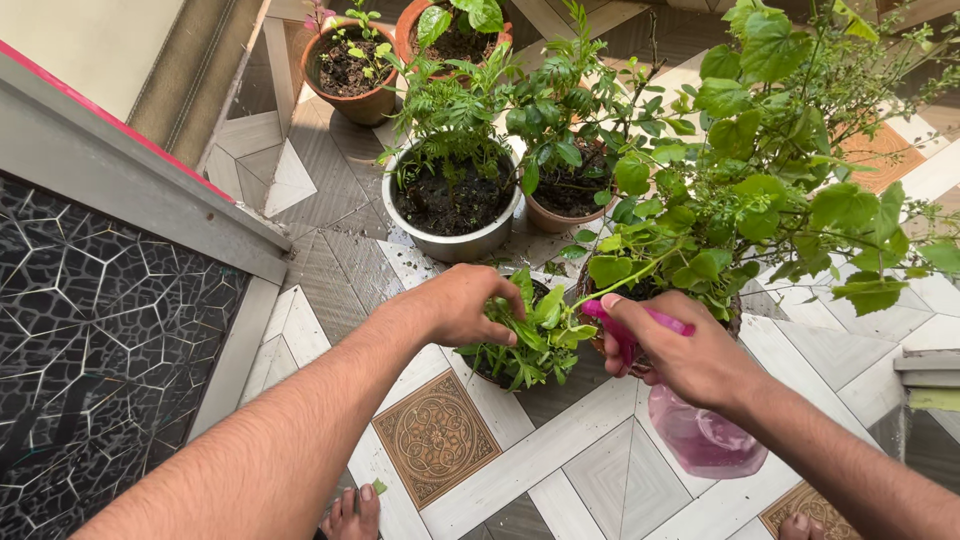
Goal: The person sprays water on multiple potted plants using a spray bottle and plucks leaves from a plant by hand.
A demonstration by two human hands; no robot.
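My left hand (460, 305) reaches forward and grips the leaves of a small leafy plant (535, 340) in a low pot on the tiled floor. My right hand (680, 350) holds a pink spray bottle (700, 435) by its trigger head, index finger on the trigger, nozzle aimed toward that plant. The translucent bottle body hangs below my wrist.
A large bushy plant (770, 190) stands at the right. A grey metal pot (452, 240), a terracotta pot (560, 215) and two brown pots (350, 85) stand behind. A dark patterned panel with a grey ledge (150, 190) lies left. My toes (352, 515) show below.
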